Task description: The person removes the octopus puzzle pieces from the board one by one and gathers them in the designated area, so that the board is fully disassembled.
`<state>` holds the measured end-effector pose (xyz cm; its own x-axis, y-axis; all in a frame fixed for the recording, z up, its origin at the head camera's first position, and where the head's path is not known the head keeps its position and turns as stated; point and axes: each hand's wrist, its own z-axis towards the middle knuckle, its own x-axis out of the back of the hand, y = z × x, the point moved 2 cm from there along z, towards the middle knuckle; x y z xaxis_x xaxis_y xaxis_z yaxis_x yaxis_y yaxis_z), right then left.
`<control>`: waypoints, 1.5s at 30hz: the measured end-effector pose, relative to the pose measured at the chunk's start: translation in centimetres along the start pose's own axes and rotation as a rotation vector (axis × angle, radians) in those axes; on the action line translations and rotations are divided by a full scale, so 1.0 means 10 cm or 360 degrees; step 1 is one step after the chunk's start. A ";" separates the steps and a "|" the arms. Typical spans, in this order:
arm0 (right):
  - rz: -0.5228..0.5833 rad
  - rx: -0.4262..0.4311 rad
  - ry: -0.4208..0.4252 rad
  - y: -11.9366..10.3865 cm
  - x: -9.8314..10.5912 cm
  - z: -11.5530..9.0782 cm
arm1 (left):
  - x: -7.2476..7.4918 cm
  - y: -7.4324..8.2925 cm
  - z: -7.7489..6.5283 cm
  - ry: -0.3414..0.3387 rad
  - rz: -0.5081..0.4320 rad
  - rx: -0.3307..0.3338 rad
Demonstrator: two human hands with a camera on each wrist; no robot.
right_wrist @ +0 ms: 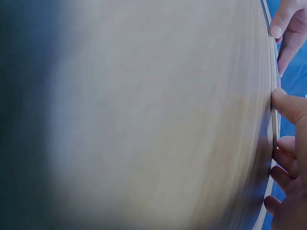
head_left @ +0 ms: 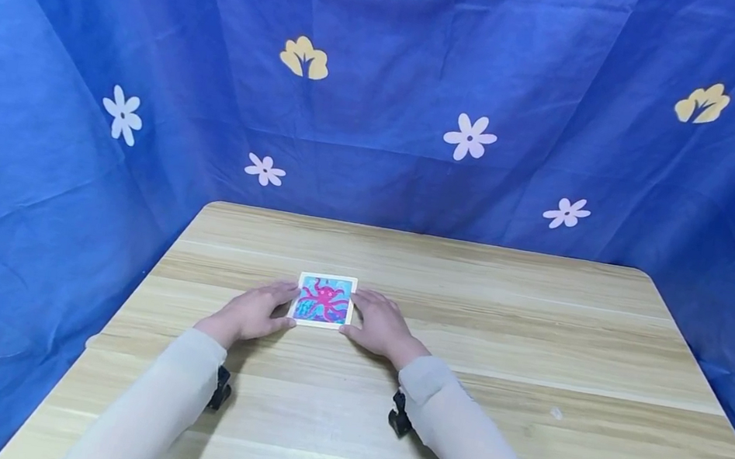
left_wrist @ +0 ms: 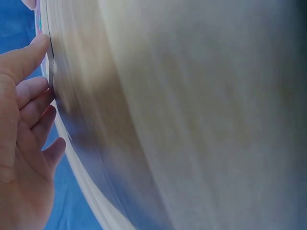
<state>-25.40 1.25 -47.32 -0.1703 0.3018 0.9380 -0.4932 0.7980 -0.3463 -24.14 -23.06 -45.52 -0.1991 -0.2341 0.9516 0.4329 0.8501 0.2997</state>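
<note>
A small square octopus picture (head_left: 324, 300), pink on blue with a pale border, lies on the wooden table between my two hands. My left hand (head_left: 253, 311) is at its left side, with the index fingertip on the edge and the thumb by the near corner. On the opposite side my right hand (head_left: 384, 326) touches the right edge the same way. In the left wrist view the left hand (left_wrist: 24, 120) has relaxed, slightly bent fingers at the table. The right wrist view shows the right hand (right_wrist: 292, 153) with its thumb tip at the picture's thin edge.
The light wooden table (head_left: 537, 324) spreads around the hands. A blue cloth (head_left: 387, 91) with white and yellow flowers hangs behind it and at both sides. Black wrist mounts sit under the pale sleeves (head_left: 473, 433).
</note>
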 end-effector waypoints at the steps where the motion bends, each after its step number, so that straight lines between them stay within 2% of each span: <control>1: 0.0011 0.0005 0.0003 0.01 0.01 -0.01 | 0.00 0.01 0.00 0.0002 -0.0003 -0.0006; 18: 0.0061 0.0039 0.0047 0.20 0.05 -0.27 | -0.09 0.28 0.03 0.0025 0.0025 -0.0118; 37: 0.0128 0.0058 0.0122 0.41 0.11 -0.75 | -0.21 0.68 0.02 0.0029 0.0034 -0.0238; 45: 0.0138 0.0065 0.0168 0.50 0.14 -1.00 | -0.30 0.86 0.00 0.0035 0.0074 -0.0335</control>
<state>-19.58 10.84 -47.81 -0.1242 0.4239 0.8972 -0.5154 0.7451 -0.4234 -19.84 -15.00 -45.78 -0.1562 -0.2092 0.9653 0.6155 0.7438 0.2607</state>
